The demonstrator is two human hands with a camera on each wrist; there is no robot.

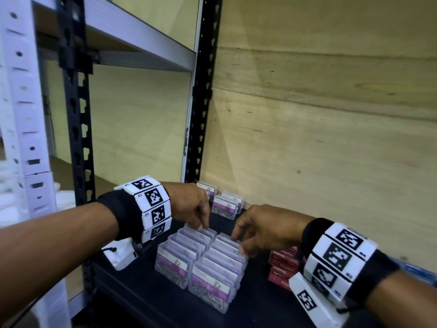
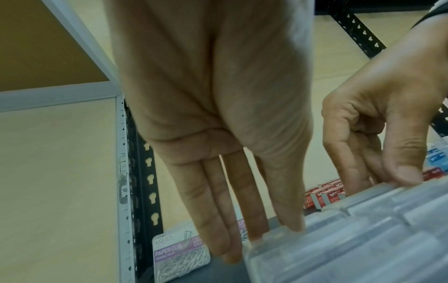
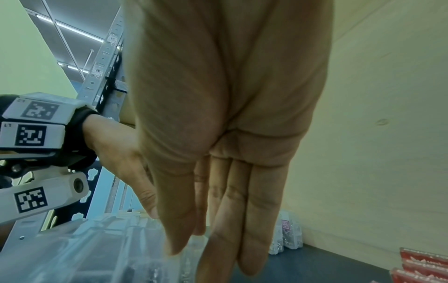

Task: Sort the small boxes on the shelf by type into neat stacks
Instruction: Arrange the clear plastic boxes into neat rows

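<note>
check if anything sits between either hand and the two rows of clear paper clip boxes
Nothing visible does. The left hand and right hand already rest fingertips on the far ends of the paper clip boxes.

We see a pale plywood wall [image 1: 331,110] with visible grain and small knots behind the dark shelf board [image 1: 151,301]. A black slotted upright [image 1: 204,91] stands in the corner, another black upright [image 1: 75,119] stands nearer us, and a white perforated post [image 1: 21,110] rises at the far left. A grey metal shelf edge [image 1: 142,43] runs overhead. In the right wrist view, long ceiling light strips [image 3: 72,30] glow above.
</note>
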